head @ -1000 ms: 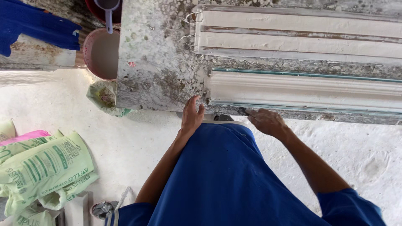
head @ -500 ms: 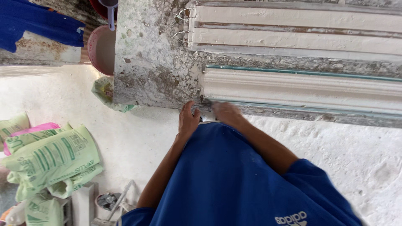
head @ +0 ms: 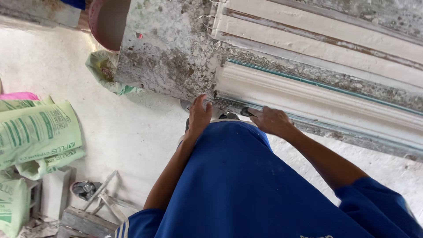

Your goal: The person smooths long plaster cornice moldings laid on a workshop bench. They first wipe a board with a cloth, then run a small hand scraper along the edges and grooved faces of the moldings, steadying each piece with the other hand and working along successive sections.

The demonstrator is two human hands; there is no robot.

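A long white plaster moulding (head: 317, 99) lies on a crusted grey workbench (head: 167, 61), its end near the bench's front edge. My left hand (head: 199, 115) rests flat against that front edge, just left of the moulding's end, fingers together. My right hand (head: 269, 120) grips the bench's front edge under the near side of the moulding, fingers curled out of sight. A second white moulding (head: 321, 37) lies farther back on the bench. My blue shirt fills the lower middle of the view.
A pink bucket (head: 105, 22) stands at the bench's far left corner, with a crumpled green bag (head: 103, 70) beside it. Green printed sacks (head: 37, 132) are piled at the left. A wooden frame and scraps (head: 94, 205) lie on the white dusty floor.
The view has swung and tilted, so the bench now runs slantwise. My right hand has moved right along the front edge, away from my left hand, which stays at the bench's edge.
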